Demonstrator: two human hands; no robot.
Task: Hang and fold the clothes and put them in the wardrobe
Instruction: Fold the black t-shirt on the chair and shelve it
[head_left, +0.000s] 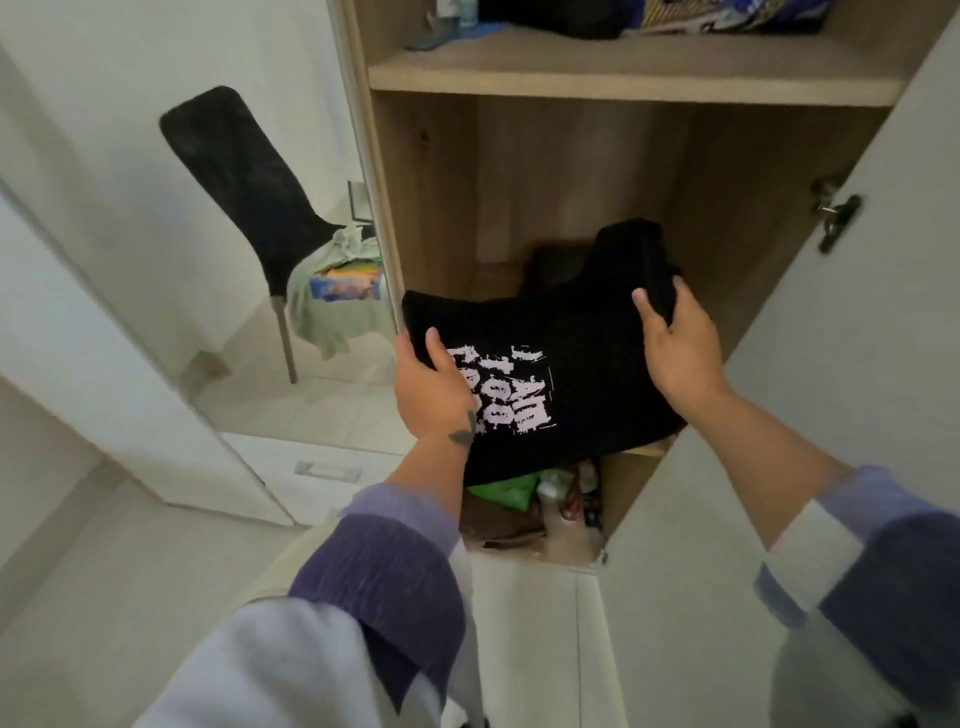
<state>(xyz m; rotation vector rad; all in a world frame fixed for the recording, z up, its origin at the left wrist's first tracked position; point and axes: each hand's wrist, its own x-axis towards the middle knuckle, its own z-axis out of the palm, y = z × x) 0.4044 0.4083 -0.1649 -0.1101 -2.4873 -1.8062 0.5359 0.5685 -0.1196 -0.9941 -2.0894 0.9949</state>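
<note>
left hand (431, 387) grips folded black shirt (561, 364) | right hand (680, 353) grips it

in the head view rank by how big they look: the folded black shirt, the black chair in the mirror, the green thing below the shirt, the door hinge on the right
1. folded black shirt, held by the left hand and the right hand
2. black chair, a reflection and farther off, so this order is unsure
3. green thing, partly hidden
4. door hinge

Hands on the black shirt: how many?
2. Left hand grips the black shirt at its left edge; right hand grips its right side, in front of the wardrobe shelf.
</note>
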